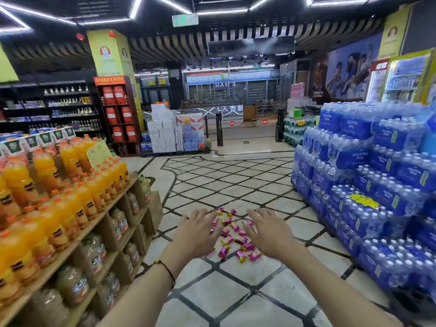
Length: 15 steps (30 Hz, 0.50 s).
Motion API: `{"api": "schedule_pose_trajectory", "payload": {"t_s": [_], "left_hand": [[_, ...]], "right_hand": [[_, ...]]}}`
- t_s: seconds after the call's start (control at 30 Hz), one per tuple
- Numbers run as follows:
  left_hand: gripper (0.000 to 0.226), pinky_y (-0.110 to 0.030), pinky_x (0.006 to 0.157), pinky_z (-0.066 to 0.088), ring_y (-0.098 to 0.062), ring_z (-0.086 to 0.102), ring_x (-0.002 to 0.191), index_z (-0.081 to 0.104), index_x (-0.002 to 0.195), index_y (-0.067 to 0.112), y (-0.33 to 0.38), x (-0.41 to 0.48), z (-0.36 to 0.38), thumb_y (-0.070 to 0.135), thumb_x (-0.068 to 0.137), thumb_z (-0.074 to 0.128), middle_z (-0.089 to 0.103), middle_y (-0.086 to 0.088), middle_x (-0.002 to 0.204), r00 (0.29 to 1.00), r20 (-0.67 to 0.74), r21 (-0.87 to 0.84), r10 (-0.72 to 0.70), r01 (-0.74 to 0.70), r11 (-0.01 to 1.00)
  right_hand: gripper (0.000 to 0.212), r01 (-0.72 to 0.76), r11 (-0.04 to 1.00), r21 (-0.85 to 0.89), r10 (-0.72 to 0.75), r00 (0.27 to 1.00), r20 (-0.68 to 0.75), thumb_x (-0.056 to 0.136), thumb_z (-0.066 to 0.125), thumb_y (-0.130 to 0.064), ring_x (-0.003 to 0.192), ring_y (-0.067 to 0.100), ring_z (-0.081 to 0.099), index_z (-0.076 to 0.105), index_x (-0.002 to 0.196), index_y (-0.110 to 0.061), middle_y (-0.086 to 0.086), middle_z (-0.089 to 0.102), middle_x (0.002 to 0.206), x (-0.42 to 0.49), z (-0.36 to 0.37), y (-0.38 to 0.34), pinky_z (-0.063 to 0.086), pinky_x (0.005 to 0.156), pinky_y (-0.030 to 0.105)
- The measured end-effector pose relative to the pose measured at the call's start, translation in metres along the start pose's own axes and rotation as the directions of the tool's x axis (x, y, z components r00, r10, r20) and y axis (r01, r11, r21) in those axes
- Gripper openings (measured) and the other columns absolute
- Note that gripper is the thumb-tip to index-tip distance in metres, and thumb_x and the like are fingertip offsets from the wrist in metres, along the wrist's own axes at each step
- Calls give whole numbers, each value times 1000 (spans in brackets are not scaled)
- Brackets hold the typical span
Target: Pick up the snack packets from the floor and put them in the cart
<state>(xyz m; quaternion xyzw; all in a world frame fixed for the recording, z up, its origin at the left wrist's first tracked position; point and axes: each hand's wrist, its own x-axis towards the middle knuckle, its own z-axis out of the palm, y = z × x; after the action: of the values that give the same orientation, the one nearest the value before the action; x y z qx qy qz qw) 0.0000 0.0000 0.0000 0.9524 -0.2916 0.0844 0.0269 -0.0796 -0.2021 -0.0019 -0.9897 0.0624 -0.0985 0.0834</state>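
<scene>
Head: tiled shop floor (236,185), perhaps marble

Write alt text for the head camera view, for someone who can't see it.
The left hand and right hand, both open, reach toward pink snack packets scattered on a tiled floor. Juice shelves stand left, blue water packs right.

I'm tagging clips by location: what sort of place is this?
Most likely a supermarket: shelves of orange juice bottles, stacked packs of bottled water, and a drinks fridge behind them.
</scene>
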Motion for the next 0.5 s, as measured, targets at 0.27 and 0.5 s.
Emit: {"api": "schedule_pose_trajectory", "payload": {"t_s": [0.27, 0.5], "left_hand": [[62, -52, 116, 27, -24, 25, 148, 22, 156, 33, -91, 110, 34, 62, 101, 21, 31, 1, 161, 1000, 26, -3, 15, -15, 1000], [65, -52, 116, 27, -26, 24, 149, 25, 155, 29, -130, 212, 92, 62, 99, 18, 30, -1, 162, 999, 43, -33, 11, -10, 999]], "right_hand": [[56, -61, 998, -23, 61, 998, 20, 104, 29, -52, 145, 23, 28, 23, 155, -29, 0, 40, 154, 124, 44, -23, 34, 114, 46], [55, -70, 997, -31, 71, 997, 43, 105, 27, -52, 147, 23, 26, 23, 155, -30, 0, 37, 157, 228, 84, -4, 31, 117, 46]]}}
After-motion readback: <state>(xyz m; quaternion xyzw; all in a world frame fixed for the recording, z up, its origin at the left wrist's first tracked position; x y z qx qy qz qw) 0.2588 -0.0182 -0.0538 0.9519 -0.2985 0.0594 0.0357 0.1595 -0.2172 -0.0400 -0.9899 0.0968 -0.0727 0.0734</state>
